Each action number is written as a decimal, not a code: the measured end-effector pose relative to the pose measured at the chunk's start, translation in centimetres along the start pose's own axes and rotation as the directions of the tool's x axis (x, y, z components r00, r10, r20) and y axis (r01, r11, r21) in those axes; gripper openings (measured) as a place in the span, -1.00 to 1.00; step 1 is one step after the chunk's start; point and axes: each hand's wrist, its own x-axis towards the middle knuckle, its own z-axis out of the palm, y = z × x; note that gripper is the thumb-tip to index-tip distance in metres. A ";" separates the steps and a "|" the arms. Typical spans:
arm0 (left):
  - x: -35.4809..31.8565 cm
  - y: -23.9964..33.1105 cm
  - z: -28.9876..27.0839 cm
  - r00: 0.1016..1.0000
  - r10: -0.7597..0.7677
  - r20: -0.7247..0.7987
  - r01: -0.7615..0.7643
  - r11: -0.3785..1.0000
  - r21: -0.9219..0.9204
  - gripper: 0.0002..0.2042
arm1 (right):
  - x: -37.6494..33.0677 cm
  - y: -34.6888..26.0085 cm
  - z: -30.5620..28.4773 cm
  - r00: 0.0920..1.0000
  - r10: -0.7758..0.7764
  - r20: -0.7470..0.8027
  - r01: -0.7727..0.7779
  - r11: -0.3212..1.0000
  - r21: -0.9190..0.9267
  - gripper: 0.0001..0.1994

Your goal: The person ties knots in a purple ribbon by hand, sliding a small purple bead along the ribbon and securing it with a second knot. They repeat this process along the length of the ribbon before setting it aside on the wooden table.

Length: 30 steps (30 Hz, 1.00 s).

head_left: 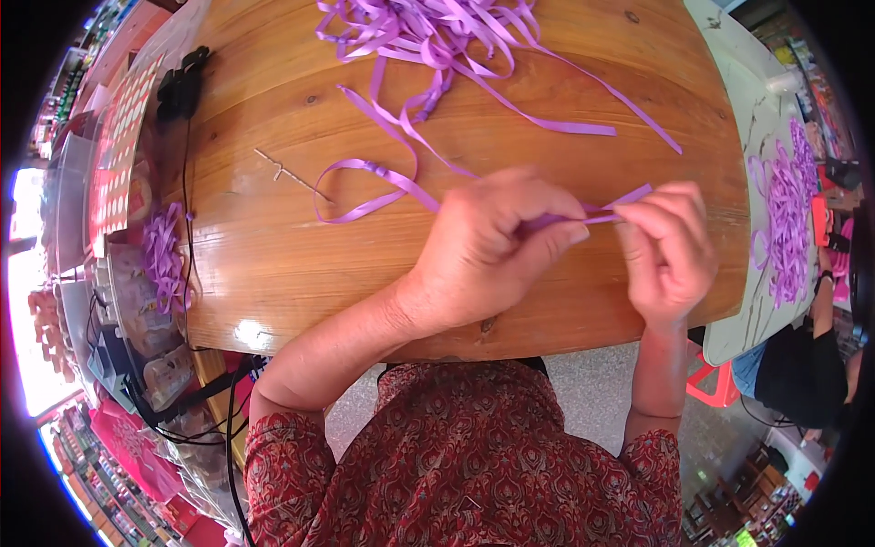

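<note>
Between my two hands a narrow purple ribbon [597, 218] is stretched over the wooden table. My left hand [497, 242] pinches it with thumb and forefinger. A short way to the right, my right hand [670, 246] pinches the same ribbon near its end, and a short tail sticks up past the fingertips. From my left hand the ribbon runs left into a loose loop [342, 217] with a small darker purple knot or bead on it. A thin twig-like metal tool [290, 173] lies left of that loop.
A heap of purple ribbons [428, 32] covers the table's [273, 264] far middle, with loose ends trailing right. More ribbons [788, 219] lie on a white marbled table at right, where another person [802, 374] sits. A black cable [189, 173] runs along the left edge.
</note>
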 end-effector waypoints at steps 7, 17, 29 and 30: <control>1.4 1.0 -2.6 0.941 0.242 -0.236 -0.175 0.946 0.274 -0.71 | -1.6 3.7 -3.8 0.911 0.380 -0.158 -0.353 0.919 0.177 -0.84; -4.2 -2.3 -8.0 0.974 0.098 -0.203 0.082 0.685 0.724 -0.78 | 2.3 -0.3 1.4 0.981 -0.016 0.193 0.034 0.995 -0.091 -0.68; -3.8 -2.2 -6.6 0.946 0.235 -0.222 -0.086 0.844 0.529 -0.82 | 4.7 -3.5 8.9 0.944 -0.282 0.170 0.243 0.945 0.219 -0.62; -4.3 -1.8 -6.1 0.944 0.238 -0.228 -0.084 0.842 0.532 -0.82 | 4.7 -3.7 8.5 0.937 -0.320 0.141 0.286 0.933 0.220 -0.63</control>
